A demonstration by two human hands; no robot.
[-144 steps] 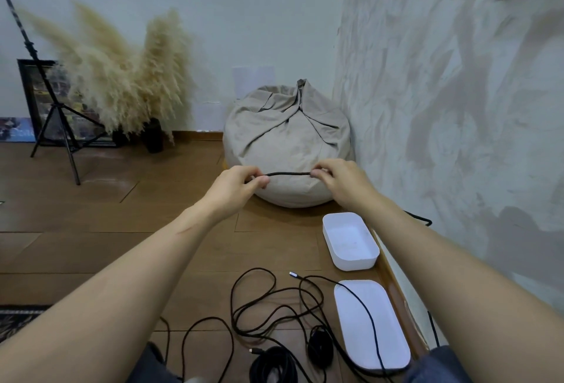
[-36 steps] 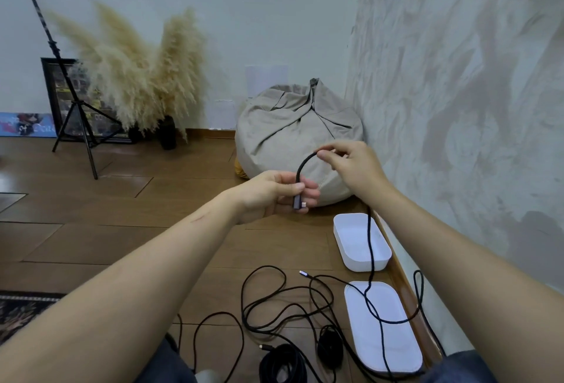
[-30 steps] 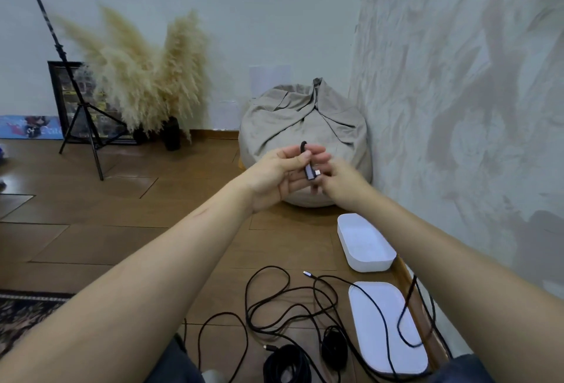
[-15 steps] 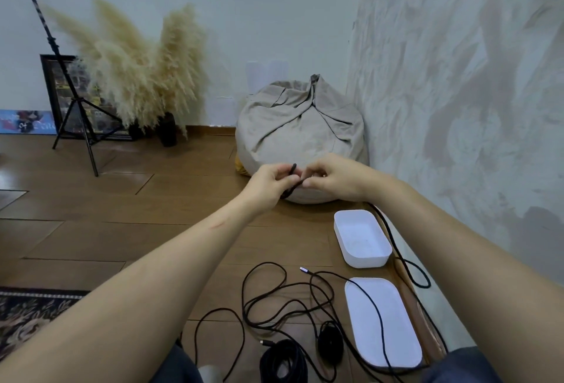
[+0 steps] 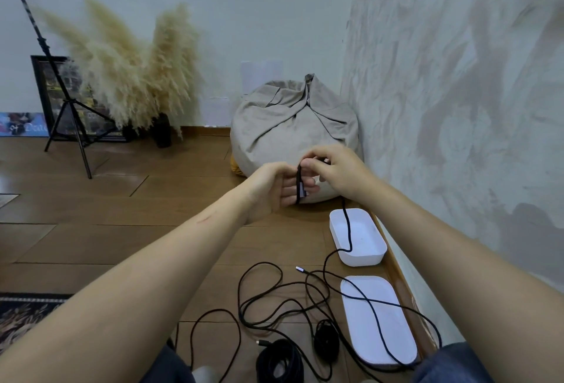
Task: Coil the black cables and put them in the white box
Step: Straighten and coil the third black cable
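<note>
Left hand (image 5: 271, 188) holds the plug end of the black cable (image 5: 298, 181) across its curled fingers. Right hand (image 5: 341, 172) pinches the cable just above. Wind even loops and feed slack gradually. The white box (image 5: 361, 259) lies open at 5 o'clock.

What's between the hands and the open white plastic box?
Head view: a thin black cable hangs from left hand and right hand over the white box.
</note>
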